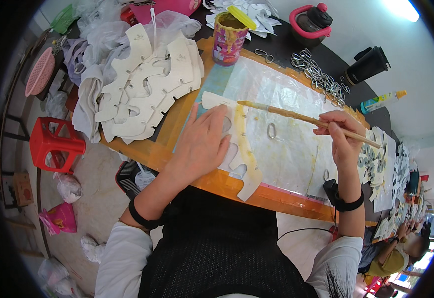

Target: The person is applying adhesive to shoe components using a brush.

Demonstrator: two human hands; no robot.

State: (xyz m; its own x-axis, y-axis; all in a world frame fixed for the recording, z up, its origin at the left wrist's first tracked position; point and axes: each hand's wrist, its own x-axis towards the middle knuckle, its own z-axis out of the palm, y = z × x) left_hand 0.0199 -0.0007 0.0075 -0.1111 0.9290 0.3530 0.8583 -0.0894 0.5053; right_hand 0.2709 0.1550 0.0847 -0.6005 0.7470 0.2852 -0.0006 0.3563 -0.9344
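Note:
A cream cut-out piece [249,185] with notches and holes lies on the plastic-covered work board [296,164]. A yellowish wet band runs along its right edge. My left hand [204,134] rests flat on the piece, fingers spread toward its upper end. In my right hand [342,136] is a long wooden glue brush [296,115], gripped near its rear end. The brush tip reaches the piece's upper right edge. A smeared purple tin [228,42] with thick yellow matter inside stands at the board's far edge. One metal oval ring [271,130] lies on the plastic sheet.
Stacked cream cut-outs [152,89] cover the board's left side. A heap of metal rings [321,74] lies at the far right, near a black tumbler [368,64] and a glue bottle [383,102]. A red stool [57,144] stands on the floor at left; another person [400,253] sits far right.

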